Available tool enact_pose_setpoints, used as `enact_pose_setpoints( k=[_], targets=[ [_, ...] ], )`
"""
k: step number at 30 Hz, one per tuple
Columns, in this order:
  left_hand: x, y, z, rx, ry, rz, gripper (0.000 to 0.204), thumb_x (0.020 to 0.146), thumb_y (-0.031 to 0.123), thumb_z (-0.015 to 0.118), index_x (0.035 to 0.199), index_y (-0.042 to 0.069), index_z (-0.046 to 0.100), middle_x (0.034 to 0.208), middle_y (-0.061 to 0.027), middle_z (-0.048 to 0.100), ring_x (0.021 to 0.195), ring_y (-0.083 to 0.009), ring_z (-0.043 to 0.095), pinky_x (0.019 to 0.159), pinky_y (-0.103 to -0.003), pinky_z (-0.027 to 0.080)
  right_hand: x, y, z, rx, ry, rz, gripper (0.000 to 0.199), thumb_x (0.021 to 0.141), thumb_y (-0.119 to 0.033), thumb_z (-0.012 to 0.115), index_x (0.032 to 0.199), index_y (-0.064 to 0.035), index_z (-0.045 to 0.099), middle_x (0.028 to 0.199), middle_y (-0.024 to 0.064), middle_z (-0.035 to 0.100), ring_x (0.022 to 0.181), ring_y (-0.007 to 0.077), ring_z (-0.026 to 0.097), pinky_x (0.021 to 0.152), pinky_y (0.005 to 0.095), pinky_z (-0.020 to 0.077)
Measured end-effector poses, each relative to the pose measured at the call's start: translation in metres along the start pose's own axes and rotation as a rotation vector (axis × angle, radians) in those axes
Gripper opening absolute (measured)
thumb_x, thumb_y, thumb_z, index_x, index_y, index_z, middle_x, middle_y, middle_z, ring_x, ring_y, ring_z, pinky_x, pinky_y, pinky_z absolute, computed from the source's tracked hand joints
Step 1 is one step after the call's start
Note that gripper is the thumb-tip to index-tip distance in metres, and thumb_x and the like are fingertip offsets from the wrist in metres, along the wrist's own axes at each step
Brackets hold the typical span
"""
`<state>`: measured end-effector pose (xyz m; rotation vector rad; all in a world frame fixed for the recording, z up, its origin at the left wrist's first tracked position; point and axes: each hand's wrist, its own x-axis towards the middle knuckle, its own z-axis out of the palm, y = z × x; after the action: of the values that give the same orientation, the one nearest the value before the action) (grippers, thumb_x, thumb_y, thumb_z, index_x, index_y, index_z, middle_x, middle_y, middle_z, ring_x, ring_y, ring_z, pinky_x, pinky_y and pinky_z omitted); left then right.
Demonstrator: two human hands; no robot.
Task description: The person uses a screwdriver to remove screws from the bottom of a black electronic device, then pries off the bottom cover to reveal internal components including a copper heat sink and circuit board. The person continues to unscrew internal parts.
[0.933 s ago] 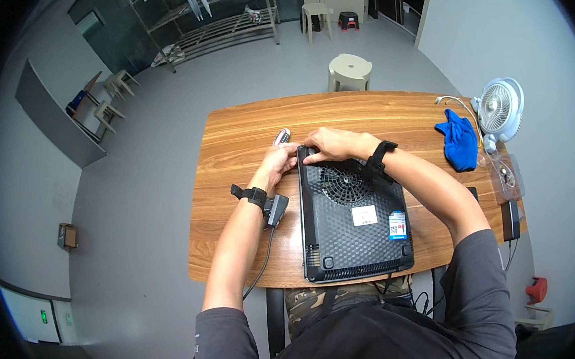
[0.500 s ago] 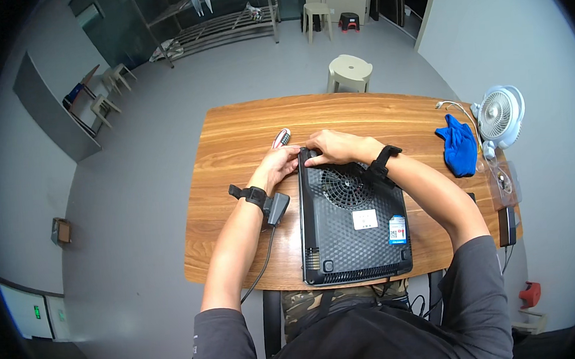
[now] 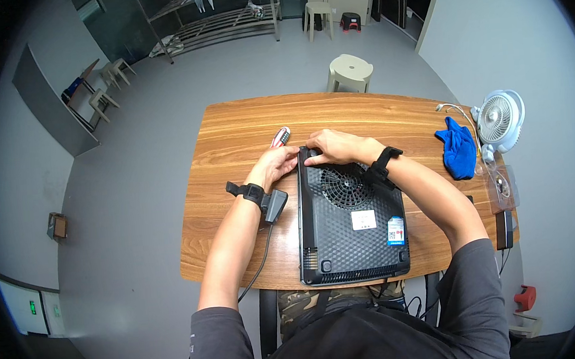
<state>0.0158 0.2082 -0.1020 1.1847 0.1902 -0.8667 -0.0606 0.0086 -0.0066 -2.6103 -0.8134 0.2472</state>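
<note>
A flat black appliance [image 3: 356, 261] lies underside up on the wooden table [image 3: 230, 127]. It has a round fan grille, a dimpled surface, rubber feet, a white label and a blue-and-white sticker. At its far left corner my left hand [image 3: 277, 164] is closed on the side edge, fingertips against it. My right hand [image 3: 334, 147] grips the far edge at the same corner, its thumb pressing on the underside; some fingers are hidden beyond the edge. Just past my left hand lies a red-and-white oblong item [image 3: 281, 137] with a dark gridded end, partly covered.
Along the table's right side are a blue cloth [image 3: 458, 149], a white fan [image 3: 499, 120], a clear plastic box [image 3: 503, 188] and a black power adapter [image 3: 504, 230]. A cable [image 3: 262, 263] runs from my left wrist strap. A beige stool [image 3: 350, 72] stands beyond the table.
The view has shifted very slightly. Both hands keep the same hold at the appliance's far left corner, and the appliance stays in place on the table.
</note>
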Motion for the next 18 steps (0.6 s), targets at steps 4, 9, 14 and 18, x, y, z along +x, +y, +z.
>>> enact_pose_setpoints(
  k=[4,9,14,18],
  targets=[
    [0.003,-0.001,-0.002,0.02,-0.001,0.02,0.008,0.097,0.006,0.064,0.101,-0.001,0.064,0.085,-0.0058,0.067,0.066,-0.0101,0.062,0.056,-0.018,0.054,0.002,0.0,0.001,-0.004,0.011,-0.023,0.055,0.095,-0.049,0.065,0.108,0.0039,0.066,0.1,0.0249,0.067,0.099,0.0448,0.064,0.088,0.0482,0.0525],
    [0.01,-0.003,-0.004,0.025,0.011,0.022,0.006,0.097,0.006,0.064,0.101,0.001,0.064,0.086,-0.0068,0.067,0.066,-0.0107,0.06,0.055,-0.019,0.054,0.001,0.001,0.002,0.007,0.013,-0.015,0.054,0.095,-0.048,0.066,0.105,0.0043,0.065,0.099,0.0243,0.066,0.096,0.044,0.064,0.086,0.0479,0.0524],
    [0.016,-0.005,-0.01,-0.009,-0.031,0.013,0.008,0.099,0.004,0.061,0.104,-0.001,0.065,0.09,-0.0088,0.07,0.075,-0.0152,0.066,0.065,-0.023,0.059,0.003,0.002,0.004,0.012,0.032,-0.027,0.053,0.095,-0.047,0.066,0.096,0.0058,0.062,0.094,0.0234,0.064,0.09,0.0429,0.063,0.081,0.0471,0.052],
    [0.013,-0.007,-0.005,-0.121,-0.049,0.006,0.009,0.099,0.001,0.058,0.106,-0.003,0.062,0.094,-0.0125,0.068,0.077,-0.019,0.067,0.067,-0.026,0.059,0.001,0.003,0.005,0.018,0.05,-0.029,0.054,0.096,-0.047,0.066,0.093,0.0059,0.061,0.09,0.0225,0.063,0.086,0.0418,0.063,0.079,0.0467,0.0515]
  ],
)
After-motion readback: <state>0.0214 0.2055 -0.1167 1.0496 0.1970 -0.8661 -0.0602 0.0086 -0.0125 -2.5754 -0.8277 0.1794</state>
